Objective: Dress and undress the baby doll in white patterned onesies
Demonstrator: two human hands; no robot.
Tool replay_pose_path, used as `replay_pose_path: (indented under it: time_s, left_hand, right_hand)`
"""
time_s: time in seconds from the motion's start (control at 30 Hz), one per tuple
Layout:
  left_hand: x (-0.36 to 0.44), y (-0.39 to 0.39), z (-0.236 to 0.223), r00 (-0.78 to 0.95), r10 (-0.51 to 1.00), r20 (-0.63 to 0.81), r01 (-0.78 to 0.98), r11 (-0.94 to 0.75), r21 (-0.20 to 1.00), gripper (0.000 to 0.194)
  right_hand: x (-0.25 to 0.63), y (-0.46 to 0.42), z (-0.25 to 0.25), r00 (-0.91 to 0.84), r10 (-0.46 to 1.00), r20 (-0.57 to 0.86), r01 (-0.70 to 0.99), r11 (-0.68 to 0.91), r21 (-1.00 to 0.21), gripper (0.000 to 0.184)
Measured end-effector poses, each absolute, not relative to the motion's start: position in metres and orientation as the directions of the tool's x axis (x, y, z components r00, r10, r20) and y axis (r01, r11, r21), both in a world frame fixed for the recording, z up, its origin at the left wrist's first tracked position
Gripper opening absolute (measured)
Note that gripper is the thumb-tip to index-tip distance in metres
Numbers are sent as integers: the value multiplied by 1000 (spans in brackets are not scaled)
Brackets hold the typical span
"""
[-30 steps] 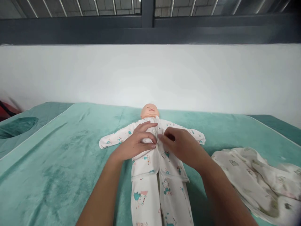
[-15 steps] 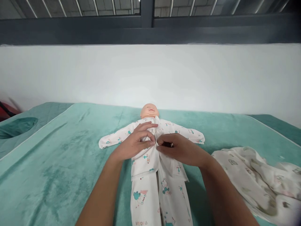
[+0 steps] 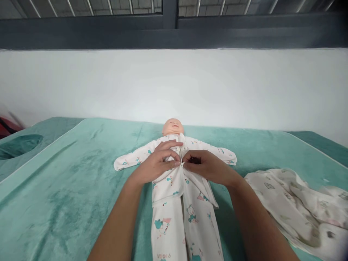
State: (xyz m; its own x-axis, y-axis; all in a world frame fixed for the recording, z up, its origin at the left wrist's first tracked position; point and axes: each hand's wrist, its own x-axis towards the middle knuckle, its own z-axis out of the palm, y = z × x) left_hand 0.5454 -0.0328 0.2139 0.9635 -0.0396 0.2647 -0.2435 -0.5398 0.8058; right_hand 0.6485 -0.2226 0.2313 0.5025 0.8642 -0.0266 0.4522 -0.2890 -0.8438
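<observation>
A baby doll [image 3: 173,126] lies on its back, dressed in a white printed jacket [image 3: 168,185] and matching trousers [image 3: 165,232]. At the middle of the chest, my left hand [image 3: 160,161] pinches the left front edge of the jacket between thumb and index finger, its other fingers spread over the cloth. Opposite it, my right hand [image 3: 208,165] has thumb and fingertips closed on the right front edge. The two fingertips almost meet at the opening. A small button [image 3: 178,149] shows just above them. Whatever fastener lies between the fingertips is mostly hidden.
A teal plush cover [image 3: 67,188] spreads under the doll. To the right lies a crumpled white printed cloth [image 3: 293,210]. A white wall [image 3: 174,87] rises behind, below a dark window frame [image 3: 108,34]. Something red [image 3: 8,127] sits at the far left.
My right hand has come in level with my left fingertips and taken hold of the jacket's right edge, lifting its lower corner slightly. My left hand stays nearly in place.
</observation>
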Motion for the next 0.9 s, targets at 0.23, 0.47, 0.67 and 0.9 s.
replay_pose_path:
  time_s: [0.23,0.47,0.67,0.9]
  left_hand:
    - [547,-31,214,961,-48,272,-256,-521,815,15]
    - [547,-33,212,968,-80,239,-243,-546,802,16]
    - [543,-31,214,975,-5,224,-204,-426,881,15]
    - [536,-7,208,878,392,274,-332,85,940,14]
  right_hand:
    - [643,-219,231,602,796,-67,358,-344,-868,20]
    - [640,-208,222,670,738,-81,289,-359,-887,21]
    - [644,-216,226,643,759,-107,235,-328,-915,24]
    - [678,-249,233,771,635,-33,315,-426,-848,30]
